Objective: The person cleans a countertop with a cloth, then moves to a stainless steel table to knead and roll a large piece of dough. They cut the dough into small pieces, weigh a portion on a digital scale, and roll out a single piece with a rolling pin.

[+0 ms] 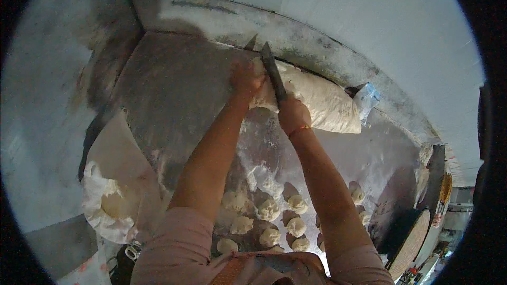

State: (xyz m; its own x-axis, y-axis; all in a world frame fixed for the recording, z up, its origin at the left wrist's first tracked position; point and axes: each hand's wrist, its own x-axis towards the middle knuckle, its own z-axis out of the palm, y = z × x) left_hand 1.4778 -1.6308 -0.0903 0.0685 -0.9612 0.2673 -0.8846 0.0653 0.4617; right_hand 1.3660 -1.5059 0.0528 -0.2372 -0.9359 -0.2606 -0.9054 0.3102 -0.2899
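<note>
A long slab of pale dough [330,105] lies along the back edge of the worktop. My right hand [294,114] is closed around the handle of a large knife [273,69]. The dark blade points up and away, passing over the left part of the dough. At the dough's left end is my left hand [246,77], blurred and touching the dough; its fingers are too smeared to show whether they grip. Several rough dough balls [296,226] sit in rows close to my body, some hidden behind my right forearm.
Loose flour [265,180] dusts the dark worktop [174,99]. An open white sack [115,206] stands at the left. Beyond the dough rises a stained wall [317,43], with a clear and blue plastic bag [366,99] against it. A round board [412,241] leans at the right.
</note>
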